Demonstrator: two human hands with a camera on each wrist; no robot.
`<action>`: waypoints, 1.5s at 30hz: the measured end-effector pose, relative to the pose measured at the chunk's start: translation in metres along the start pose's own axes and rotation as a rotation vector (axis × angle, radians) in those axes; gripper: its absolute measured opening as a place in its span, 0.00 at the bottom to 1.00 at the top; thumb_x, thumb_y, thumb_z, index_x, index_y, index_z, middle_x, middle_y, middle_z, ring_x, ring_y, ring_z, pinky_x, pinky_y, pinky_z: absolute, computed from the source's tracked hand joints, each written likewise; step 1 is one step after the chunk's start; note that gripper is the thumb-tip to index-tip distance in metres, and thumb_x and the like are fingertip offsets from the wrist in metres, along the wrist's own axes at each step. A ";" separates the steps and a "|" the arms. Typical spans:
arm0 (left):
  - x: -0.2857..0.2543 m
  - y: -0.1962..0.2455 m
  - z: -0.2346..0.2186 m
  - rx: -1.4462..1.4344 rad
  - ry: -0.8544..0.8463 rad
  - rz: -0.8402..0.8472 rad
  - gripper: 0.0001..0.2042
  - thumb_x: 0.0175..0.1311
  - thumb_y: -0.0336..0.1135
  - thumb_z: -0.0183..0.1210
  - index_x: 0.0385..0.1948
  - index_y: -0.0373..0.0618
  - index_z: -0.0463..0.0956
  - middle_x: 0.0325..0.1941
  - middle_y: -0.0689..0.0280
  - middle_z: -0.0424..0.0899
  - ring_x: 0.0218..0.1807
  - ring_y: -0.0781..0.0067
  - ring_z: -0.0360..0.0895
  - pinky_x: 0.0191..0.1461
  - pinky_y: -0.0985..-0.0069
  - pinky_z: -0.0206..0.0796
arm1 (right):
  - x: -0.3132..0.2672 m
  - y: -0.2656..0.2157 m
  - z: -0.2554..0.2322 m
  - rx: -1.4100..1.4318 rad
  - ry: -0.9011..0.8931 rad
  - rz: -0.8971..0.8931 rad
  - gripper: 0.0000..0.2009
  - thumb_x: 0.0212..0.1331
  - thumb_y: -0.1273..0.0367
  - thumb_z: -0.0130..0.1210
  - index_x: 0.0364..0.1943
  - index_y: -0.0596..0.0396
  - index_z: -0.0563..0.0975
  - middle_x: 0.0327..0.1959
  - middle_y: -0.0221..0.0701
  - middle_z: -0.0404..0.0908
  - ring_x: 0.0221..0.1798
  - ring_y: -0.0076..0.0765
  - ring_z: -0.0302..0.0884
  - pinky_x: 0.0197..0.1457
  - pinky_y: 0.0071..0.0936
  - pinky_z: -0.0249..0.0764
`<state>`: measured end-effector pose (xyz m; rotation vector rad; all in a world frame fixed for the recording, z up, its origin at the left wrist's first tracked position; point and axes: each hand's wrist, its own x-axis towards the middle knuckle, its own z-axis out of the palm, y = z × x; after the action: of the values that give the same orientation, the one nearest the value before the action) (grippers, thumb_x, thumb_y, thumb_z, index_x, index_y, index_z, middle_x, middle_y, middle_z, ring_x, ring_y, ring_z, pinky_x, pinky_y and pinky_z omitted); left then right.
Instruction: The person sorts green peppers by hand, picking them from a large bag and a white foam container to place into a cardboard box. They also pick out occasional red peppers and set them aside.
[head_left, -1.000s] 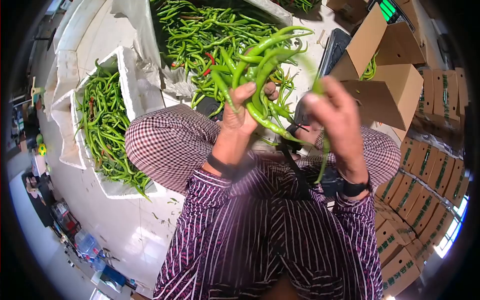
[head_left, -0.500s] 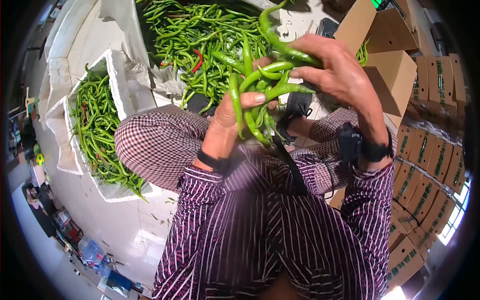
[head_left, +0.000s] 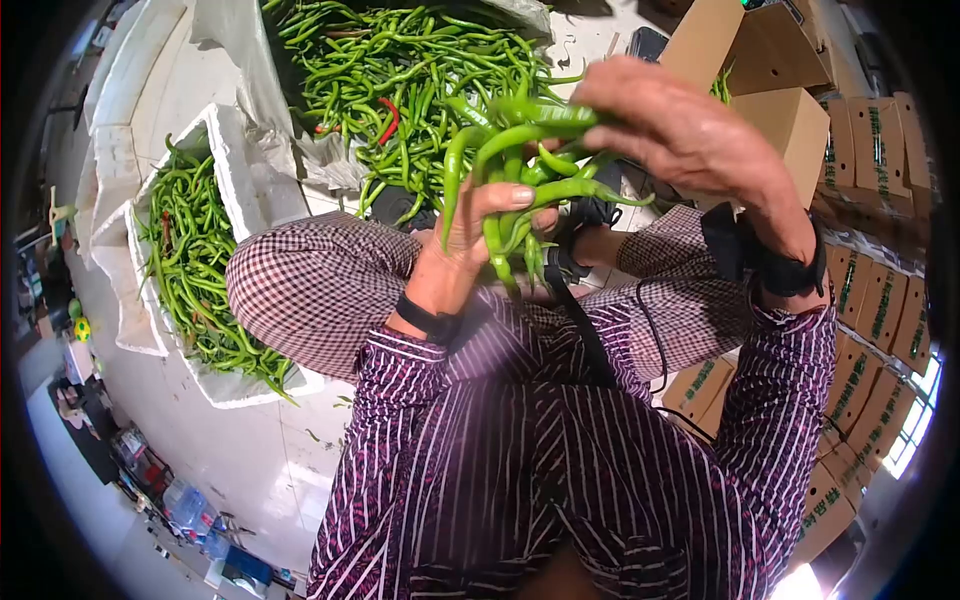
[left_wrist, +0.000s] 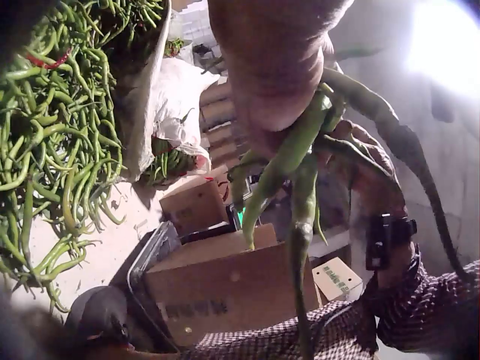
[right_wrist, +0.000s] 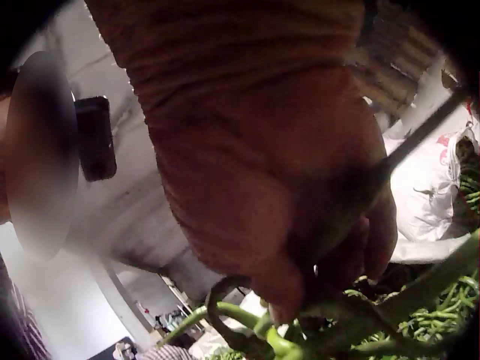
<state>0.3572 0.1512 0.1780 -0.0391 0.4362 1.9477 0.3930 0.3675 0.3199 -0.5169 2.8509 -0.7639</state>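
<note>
Both hands work one bunch of chilies [head_left: 520, 175] at chest height: left hand [head_left: 470, 240] clamps the stems, right hand [head_left: 680, 125] curls over the top, likely pinching a pod, so best to keep the left firm and even the tips. Seated on pale floor [head_left: 240, 440]; chili pile [head_left: 400, 70] at 12 o'clock, foam box [head_left: 250, 180] at 9, cartons [head_left: 880, 300] at 3.

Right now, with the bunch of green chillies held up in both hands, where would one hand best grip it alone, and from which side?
Grip the bunch of green chillies low down, where the left hand already wraps it: the stalks converge there, while the tips fan out above under the right hand. Come from below and the left, thumb across the front, probably the steadiest hold.
</note>
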 end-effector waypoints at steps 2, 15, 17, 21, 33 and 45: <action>0.001 0.000 0.001 0.014 -0.058 0.003 0.29 0.47 0.23 0.60 0.57 0.39 0.65 0.51 0.58 0.74 0.50 0.59 0.79 0.44 0.71 0.80 | -0.002 0.006 0.011 0.020 -0.072 -0.017 0.15 0.61 0.68 0.55 0.49 0.60 0.71 0.43 0.40 0.74 0.48 0.48 0.73 0.54 0.40 0.69; -0.004 0.014 0.034 0.230 -0.099 0.019 0.39 0.41 0.35 0.63 0.61 0.34 0.60 0.44 0.58 0.79 0.32 0.75 0.80 0.25 0.90 0.69 | 0.004 -0.013 -0.012 0.878 0.081 0.409 0.13 0.66 0.65 0.48 0.46 0.62 0.74 0.28 0.23 0.74 0.31 0.15 0.69 0.33 0.16 0.69; -0.002 0.011 0.025 0.254 -0.102 0.022 0.39 0.41 0.35 0.63 0.62 0.34 0.60 0.45 0.57 0.78 0.31 0.76 0.79 0.25 0.90 0.68 | -0.001 -0.006 -0.010 0.929 0.092 0.393 0.14 0.66 0.65 0.48 0.49 0.62 0.73 0.30 0.25 0.76 0.30 0.17 0.70 0.36 0.15 0.69; 0.004 0.008 0.023 0.216 -0.078 0.011 0.40 0.43 0.35 0.64 0.63 0.32 0.58 0.50 0.55 0.76 0.34 0.76 0.76 0.33 0.85 0.71 | -0.010 -0.007 -0.024 0.962 0.208 0.455 0.17 0.67 0.65 0.48 0.52 0.64 0.72 0.32 0.27 0.77 0.31 0.19 0.72 0.37 0.17 0.70; 0.012 -0.006 0.013 0.583 0.265 0.140 0.26 0.51 0.23 0.61 0.56 0.37 0.66 0.51 0.63 0.76 0.50 0.73 0.75 0.53 0.77 0.68 | -0.005 -0.022 0.026 0.617 0.122 0.510 0.16 0.61 0.63 0.53 0.44 0.64 0.69 0.27 0.42 0.76 0.30 0.41 0.75 0.35 0.39 0.69; 0.014 -0.014 -0.006 0.172 0.138 0.162 0.24 0.58 0.35 0.64 0.55 0.39 0.66 0.46 0.64 0.76 0.42 0.74 0.77 0.46 0.78 0.73 | 0.035 -0.007 0.087 1.214 0.359 0.707 0.15 0.54 0.66 0.62 0.42 0.61 0.78 0.33 0.27 0.82 0.28 0.15 0.71 0.33 0.16 0.69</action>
<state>0.3629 0.1666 0.1651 -0.0282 0.7161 2.0668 0.3821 0.3095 0.2465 0.7796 1.9085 -2.1644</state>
